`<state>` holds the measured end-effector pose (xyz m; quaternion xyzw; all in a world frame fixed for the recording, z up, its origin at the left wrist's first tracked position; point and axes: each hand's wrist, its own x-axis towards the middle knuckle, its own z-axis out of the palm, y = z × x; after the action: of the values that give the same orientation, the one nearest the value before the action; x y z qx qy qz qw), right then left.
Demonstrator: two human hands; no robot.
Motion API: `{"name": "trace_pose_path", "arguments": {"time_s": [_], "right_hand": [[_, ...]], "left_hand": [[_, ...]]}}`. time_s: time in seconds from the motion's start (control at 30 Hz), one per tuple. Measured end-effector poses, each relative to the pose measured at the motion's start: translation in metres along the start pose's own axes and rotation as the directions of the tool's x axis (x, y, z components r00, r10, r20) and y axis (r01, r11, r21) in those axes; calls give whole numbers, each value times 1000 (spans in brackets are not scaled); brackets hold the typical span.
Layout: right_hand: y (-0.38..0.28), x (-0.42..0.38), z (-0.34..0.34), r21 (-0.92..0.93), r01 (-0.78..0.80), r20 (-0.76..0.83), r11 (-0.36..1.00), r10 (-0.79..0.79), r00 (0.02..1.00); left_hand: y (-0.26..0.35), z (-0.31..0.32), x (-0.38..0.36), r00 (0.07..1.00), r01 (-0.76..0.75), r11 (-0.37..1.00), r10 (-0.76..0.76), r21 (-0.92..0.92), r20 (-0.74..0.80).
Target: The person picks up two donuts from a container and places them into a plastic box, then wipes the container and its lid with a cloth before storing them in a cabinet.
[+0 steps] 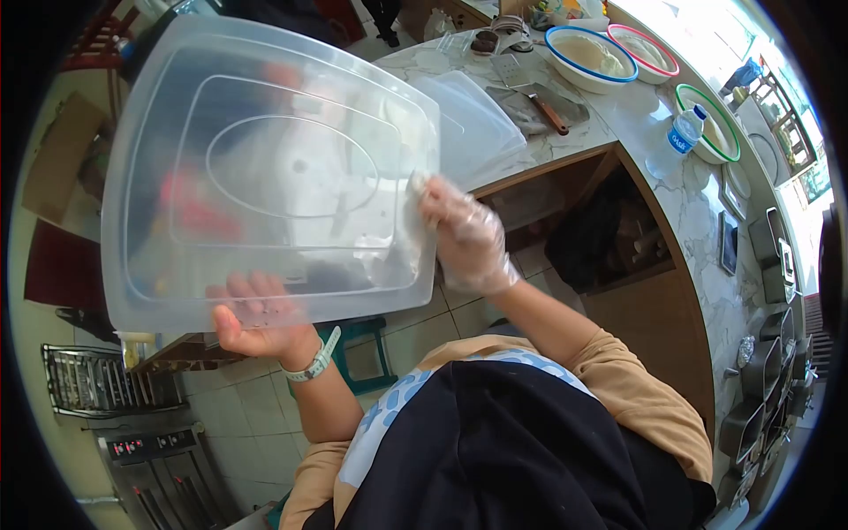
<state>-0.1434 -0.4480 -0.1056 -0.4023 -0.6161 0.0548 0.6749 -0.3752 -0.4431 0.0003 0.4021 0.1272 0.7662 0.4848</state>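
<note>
A large translucent plastic container (291, 190) is held up at the upper left, its flat ribbed face toward me. My left hand (265, 322), bare and with a watch at the wrist, grips its lower edge, the thumb in front and the fingers seen blurred through the plastic. At the right edge is my right hand (464, 230) in a clear plastic glove, its fingers closed near a whitish crumpled thing (415, 185) that I cannot make out. A clear plastic lid or sheet (468, 124) lies on the counter behind the container.
On the marble counter (618, 119) are a brown-handled scraper (549, 113), bowls with blue (590, 57), pink (643, 49) and green (726, 141) rims, a water bottle (678, 141) and a phone (729, 241). Metal tins (761, 362) stand at the right. A green stool (367, 358) is below.
</note>
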Motion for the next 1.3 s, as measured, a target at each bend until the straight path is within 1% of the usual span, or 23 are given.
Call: {"name": "trace_pose_path", "arguments": {"time_s": [0.07, 0.1, 0.2, 0.23, 0.33, 0.37, 0.43, 0.53, 0.57, 0.63, 0.77, 0.83, 0.9, 0.93, 0.97, 1.0, 1.03, 1.07, 1.13, 1.2, 1.23, 1.27, 1.3], "right_hand": [[-38, -13, -3, 49, 175, 128, 983, -180, 975], [-50, -25, -2, 190, 142, 170, 971, -175, 970], [-54, -37, 0, 254, 95, 238, 963, -157, 959], [-51, -32, -2, 262, 131, 286, 956, -206, 936], [-71, 18, -12, 262, 216, 417, 941, -312, 854], [-79, 34, -17, 242, 268, 497, 933, -356, 791], [-81, 40, -27, 233, 229, 516, 945, -319, 795], [-82, 50, -29, 281, 146, 566, 948, -287, 773], [-81, 53, -27, 303, 124, 579, 945, -285, 764], [-77, 30, -48, 233, 216, 614, 948, -316, 724], [-45, -12, -64, 128, 303, 585, 944, -319, 745], [-44, 22, -63, 114, 326, 568, 939, -330, 753], [-62, 71, -55, 205, 371, 393, 905, -424, 816], [-66, 90, -39, 249, 431, 262, 867, -489, 832], [-66, 99, -30, 290, 497, 122, 818, -546, 829], [-66, 96, -37, 274, 491, 119, 827, -535, 836], [-66, 90, -42, 276, 459, 190, 845, -516, 836], [-68, 82, -48, 276, 427, 262, 861, -495, 828], [-69, 64, -64, 249, 359, 403, 899, -433, 806], [-64, 36, -89, 223, 248, 483, 943, -327, 812], [-55, 14, -105, 226, 175, 491, 958, -267, 829], [-42, -9, -118, 134, 70, 468, 988, -126, 875], [-27, -36, -130, 53, -39, 426, 998, 13, 905]], "left_hand": [[-6, 9, 5, 992, -70, 991, 82, 114, -99], [-8, 13, 6, 985, -88, 979, 112, 184, -129], [-27, 31, 7, 953, -58, 967, 127, 247, -275], [-35, 38, 5, 916, -17, 975, 104, 220, -387], [-61, 30, -6, 906, 25, 964, 89, 263, -413], [-67, 21, -10, 927, 118, 972, -35, 201, -374], [-83, 5, -24, 917, 328, 941, -297, 82, -265], [-91, -10, -33, 801, 594, 804, -595, -40, -65], [-85, 8, -28, 806, 587, 809, -588, -37, -66], [-70, 59, -15, 878, 395, 917, -358, 60, -320], [-72, 54, -6, 938, 227, 973, -206, 48, -280], [-79, 60, -15, 932, 263, 965, -252, 7, -261], [-91, 72, -27, 925, 292, 952, -306, -95, -225], [-93, 60, -34, 947, 303, 953, -303, 14, 105], [-101, 58, -38, 939, 322, 947, -321, 10, 121], [-106, 57, -41, 979, 108, 838, -182, 534, 88], [-108, 55, -43, 989, -111, 439, -36, 891, 141], [-105, 49, -38, 989, -107, 444, -49, 890, 143], [-87, 20, -2, 919, 44, 853, -238, 519, 313], [-84, 5, 19, 781, 365, 931, -310, 6, 542], [-76, 20, 21, 952, 305, 922, -289, -239, 100], [-67, -7, 50, 926, 290, 950, -249, -114, 283], [-51, 24, 49, 909, 326, 943, -294, -64, 294]]}}
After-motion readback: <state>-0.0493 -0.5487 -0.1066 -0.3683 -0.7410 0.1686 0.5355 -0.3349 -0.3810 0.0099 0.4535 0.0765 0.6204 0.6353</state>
